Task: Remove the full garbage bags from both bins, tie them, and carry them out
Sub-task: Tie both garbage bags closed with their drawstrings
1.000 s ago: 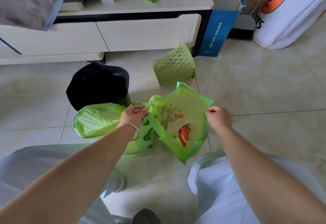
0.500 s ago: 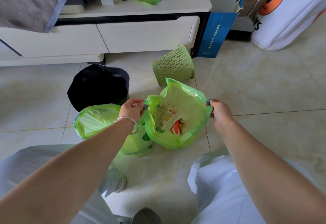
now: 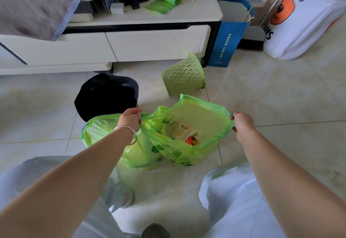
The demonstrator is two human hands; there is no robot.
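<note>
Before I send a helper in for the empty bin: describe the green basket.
Find the white cabinet against the wall. On the floor at its right end, beside the blue paper bag, lies the green basket. It is rigid, slotted and tipped over, unlike the soft green bags.

Leaf-printed lime-green garbage bag (image 3: 187, 149) — slotted pale-green bin (image 3: 183, 75), black bin (image 3: 106, 93), blue paper bag (image 3: 227, 45).

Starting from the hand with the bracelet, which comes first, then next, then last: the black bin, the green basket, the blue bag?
From the left hand:
1. Black bin, just behind the hand, a bit left.
2. Green basket, tipped over, farther back on the right.
3. Blue bag, beside the cabinet, far right.
</note>
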